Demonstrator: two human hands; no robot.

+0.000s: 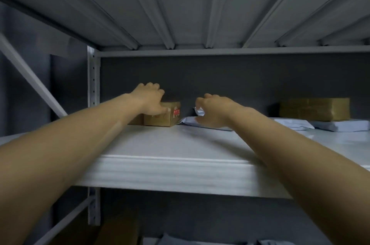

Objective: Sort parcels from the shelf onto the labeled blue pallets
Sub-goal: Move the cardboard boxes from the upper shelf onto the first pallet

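Observation:
Both my arms reach deep onto a white metal shelf (180,144). My left hand (150,100) grips a small brown cardboard box (170,116) with a red label, fingers curled over its top and thumb on its front face. My right hand (214,110) pinches the crumpled end of a white poly mailer (192,120) lying flat just right of the box. Both parcels sit near the dark back wall. No blue pallets are in view.
At the far right of the shelf a taped brown box (314,108) rests on flat white mailers (340,124). The shelf above hangs low overhead. A white upright post (93,84) stands left. More parcels (120,232) lie on the level below.

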